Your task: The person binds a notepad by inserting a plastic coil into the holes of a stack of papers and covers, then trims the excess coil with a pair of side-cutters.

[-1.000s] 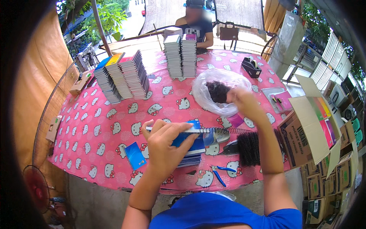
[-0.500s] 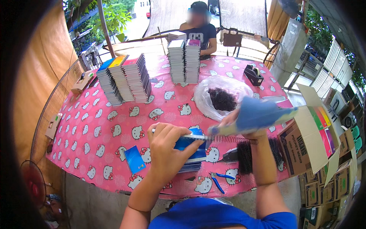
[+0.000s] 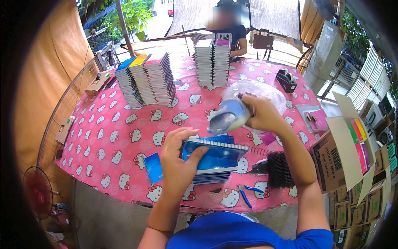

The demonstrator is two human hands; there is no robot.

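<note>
Head view: left hand tight on notebook, right hand around blue tool, bag behind, cutters near.

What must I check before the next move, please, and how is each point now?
1. Left hand grips the notebook: ok.
2. Right hand holds the blue tool: ok.
3. Tool is at the coil: not ok, they are apart.
4. Coil ends flush: not ok, it sticks out past the right end.
5. Every turn threaded: cannot tell, too small.
6. Cutters lie clear of both hands: ok.

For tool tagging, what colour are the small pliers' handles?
The handles are blue, best in the head view.
</note>
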